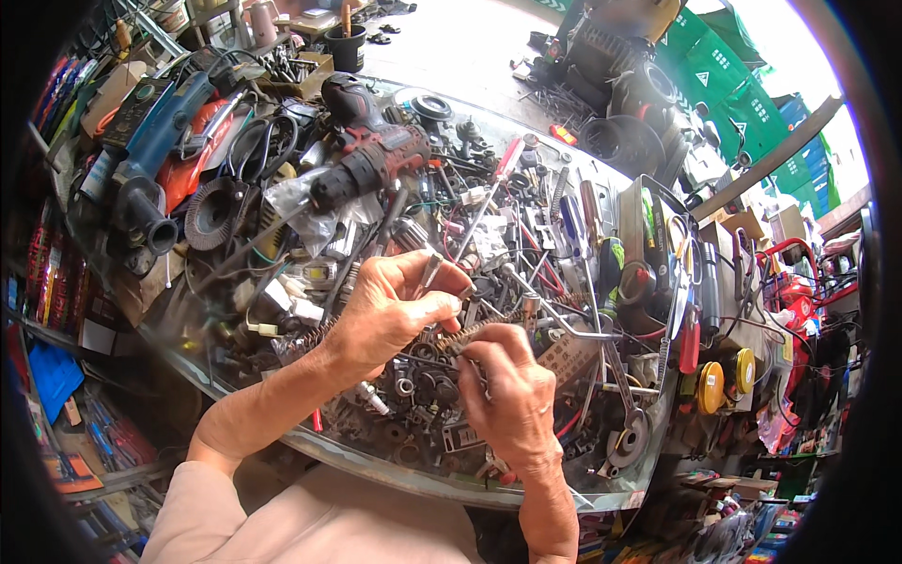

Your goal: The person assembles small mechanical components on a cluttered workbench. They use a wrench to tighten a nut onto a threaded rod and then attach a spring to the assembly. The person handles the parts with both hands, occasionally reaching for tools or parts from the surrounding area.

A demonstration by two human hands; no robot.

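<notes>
My left hand (385,305) is over the middle of the cluttered bench, pinching a small silvery metal cylinder (431,272) between thumb and fingers. Close by on the right, my right hand (512,390) is closed with its fingers curled in. Whatever those fingers grip, if anything, is hidden. A brass-coloured coil spring (458,338) shows at the right fingertips; whether they hold it I cannot tell. Below both hands lie loose metal rings, nuts and small parts, with a spark plug (373,399) beside my left wrist.
A red and black cordless drill (371,164) lies beyond my hands. At the far left is a blue angle grinder (169,132). Screwdrivers, wrenches and a red-handled screwdriver (509,158) crowd the bench. Two yellow rolls (711,387) hang past the right edge. The bench's front rim (404,477) is near my body.
</notes>
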